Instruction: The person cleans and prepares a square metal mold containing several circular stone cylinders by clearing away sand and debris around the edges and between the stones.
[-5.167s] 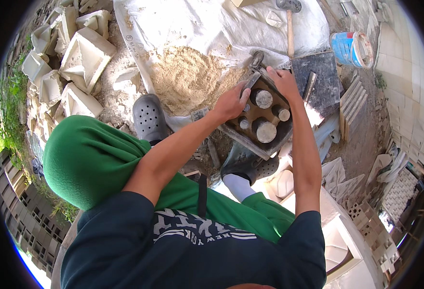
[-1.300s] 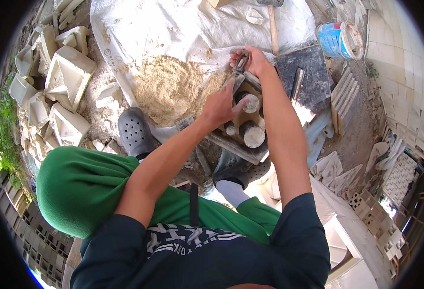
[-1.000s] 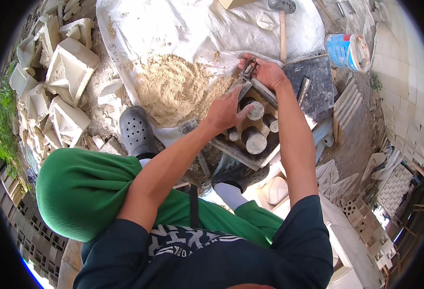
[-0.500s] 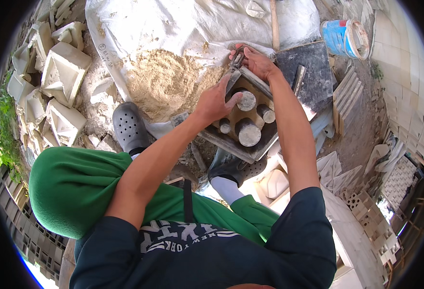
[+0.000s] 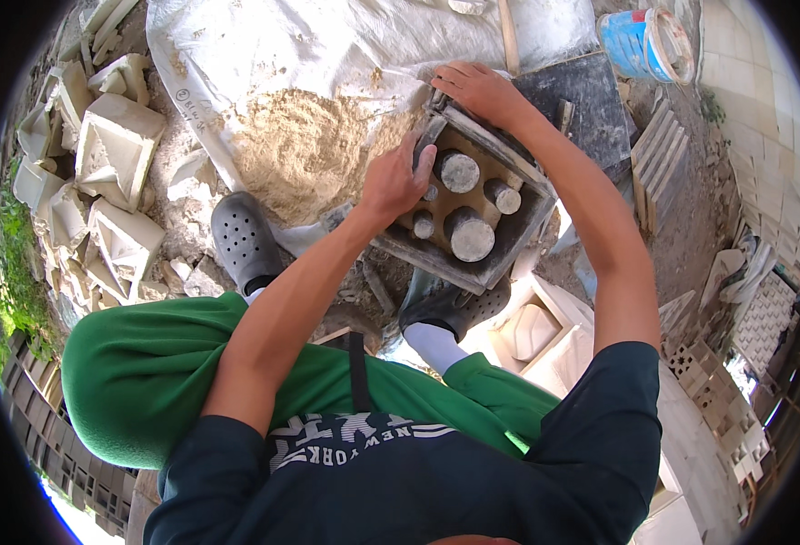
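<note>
Gripping square mould (image 5: 500,238), left hand (image 5: 396,178) near edge, right hand (image 5: 478,91) far corner

Green trousers (image 5: 146,372) — blue bucket (image 5: 641,41) — grey clogs (image 5: 241,241).

Inside the square mold (image 5: 509,238), grey cylinders (image 5: 470,233) crowded the floor; narrow gaps remained between them, and a sand pile (image 5: 309,154) banked its left.

Dusty ground (image 5: 691,182) bears a white sheet (image 5: 345,45) with sand (image 5: 309,154), a dark mould (image 5: 473,209), and pale blocks (image 5: 109,154).
</note>
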### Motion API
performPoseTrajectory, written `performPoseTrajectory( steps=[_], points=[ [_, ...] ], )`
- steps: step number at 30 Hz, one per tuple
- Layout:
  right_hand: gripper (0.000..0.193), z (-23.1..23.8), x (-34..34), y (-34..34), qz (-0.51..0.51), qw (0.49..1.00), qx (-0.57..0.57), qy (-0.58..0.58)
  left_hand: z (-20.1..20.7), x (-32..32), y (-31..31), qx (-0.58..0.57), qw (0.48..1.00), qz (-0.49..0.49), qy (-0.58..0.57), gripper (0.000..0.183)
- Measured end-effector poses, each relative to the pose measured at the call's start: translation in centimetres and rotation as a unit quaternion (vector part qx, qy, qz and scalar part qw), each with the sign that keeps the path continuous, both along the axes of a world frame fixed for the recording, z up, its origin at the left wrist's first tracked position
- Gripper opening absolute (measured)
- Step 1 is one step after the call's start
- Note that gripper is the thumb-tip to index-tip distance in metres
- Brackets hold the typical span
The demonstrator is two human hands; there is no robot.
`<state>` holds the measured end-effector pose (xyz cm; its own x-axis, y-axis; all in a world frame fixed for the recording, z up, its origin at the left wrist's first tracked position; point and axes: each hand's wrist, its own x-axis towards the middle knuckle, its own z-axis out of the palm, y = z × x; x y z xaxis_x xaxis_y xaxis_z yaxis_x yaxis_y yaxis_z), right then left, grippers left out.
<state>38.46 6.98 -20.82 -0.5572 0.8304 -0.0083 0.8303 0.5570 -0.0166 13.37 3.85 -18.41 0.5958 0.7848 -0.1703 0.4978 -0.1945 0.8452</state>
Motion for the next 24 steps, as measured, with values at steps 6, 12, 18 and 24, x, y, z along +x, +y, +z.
performPoseTrajectory(
  steps=[6, 12, 18, 24],
  points=[
    [0.017, -2.9, -1.6, 2.7, 0.039, 0.998, -0.042, -0.009, -0.3, 0.0, -0.1, 0.011, 1.000, 0.005, 0.015, 0.025],
    [0.016, -1.3, -3.3, 6.2, 0.072, 0.973, -0.210, -0.070, -0.4, 0.1, 0.1, 0.015, 1.000, 0.016, 0.017, 0.023],
    [0.010, -0.9, -4.2, 6.8, 0.063, 0.951, -0.276, -0.122, -0.8, 0.6, -0.2, 0.012, 0.999, -0.008, 0.038, 0.026],
    [0.046, -2.6, -0.4, 9.8, -0.118, 0.743, -0.649, 0.109, -1.1, -0.1, 0.1, 0.031, 0.998, 0.022, 0.042, 0.028]
  ],
)
